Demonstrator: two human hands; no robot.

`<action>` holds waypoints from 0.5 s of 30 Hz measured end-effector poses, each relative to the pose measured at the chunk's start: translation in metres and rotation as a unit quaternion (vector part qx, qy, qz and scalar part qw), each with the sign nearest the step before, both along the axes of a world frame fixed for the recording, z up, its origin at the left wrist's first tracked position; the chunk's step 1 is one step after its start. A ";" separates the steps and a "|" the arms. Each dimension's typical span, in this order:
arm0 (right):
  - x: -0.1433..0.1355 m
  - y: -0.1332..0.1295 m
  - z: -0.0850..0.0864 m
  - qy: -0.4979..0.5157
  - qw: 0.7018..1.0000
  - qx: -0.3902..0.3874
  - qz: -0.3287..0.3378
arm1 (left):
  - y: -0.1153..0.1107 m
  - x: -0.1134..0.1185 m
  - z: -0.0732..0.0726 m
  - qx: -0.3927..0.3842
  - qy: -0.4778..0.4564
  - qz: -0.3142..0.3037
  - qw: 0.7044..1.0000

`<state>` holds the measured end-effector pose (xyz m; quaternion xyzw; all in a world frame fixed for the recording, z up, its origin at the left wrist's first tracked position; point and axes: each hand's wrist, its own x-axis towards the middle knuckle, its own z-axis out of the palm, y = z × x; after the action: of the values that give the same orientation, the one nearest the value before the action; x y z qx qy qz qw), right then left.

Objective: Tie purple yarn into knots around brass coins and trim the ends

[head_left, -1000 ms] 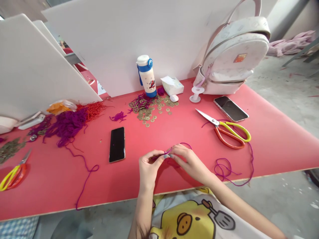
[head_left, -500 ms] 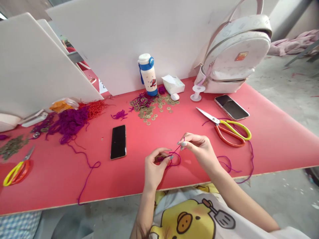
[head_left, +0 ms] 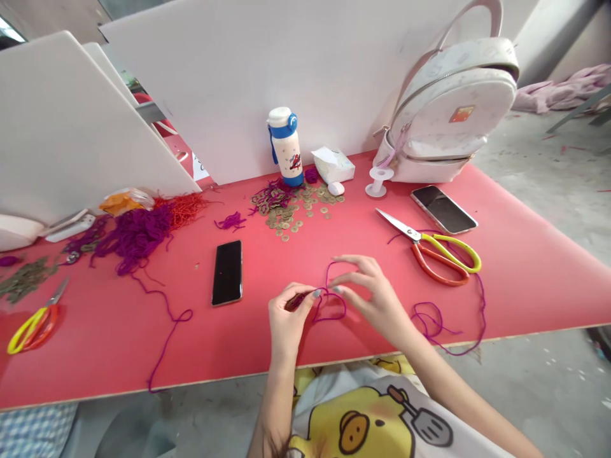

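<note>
My left hand is closed at the table's front, thumb against fingers, on a small bundle of coins wound with purple cord; most of the bundle is hidden by the fingers. From the pinch, a loop of purple cord spreads to the right over the tabletop. Just beside it is my right hand, its fingers apart, with nothing gripped between them. A thin arc of the cord rises to the tip of its index finger. Further right lie scissors with one yellow and one red handle.
The red table carries a phone, loose holed coins, a bottle, an empty-looking spool, a second phone and a white backpack. Purple yarn and smaller scissors lie left.
My right hand has let go of the cord it pinched and spread its fingers, shifting slightly left. My left hand has moved a little left, still holding the bundle.
</note>
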<state>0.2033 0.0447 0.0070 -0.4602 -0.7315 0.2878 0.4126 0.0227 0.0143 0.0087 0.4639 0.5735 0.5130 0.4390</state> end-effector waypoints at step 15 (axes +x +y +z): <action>-0.010 0.004 0.015 0.009 0.989 -0.015 0.149 | 0.005 -0.011 0.002 0.119 0.221 -0.036 0.967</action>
<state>0.1932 0.0491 0.0216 -0.3493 -0.7838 0.3612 0.3650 0.0115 0.0197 0.0112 0.6353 0.5739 0.4459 0.2612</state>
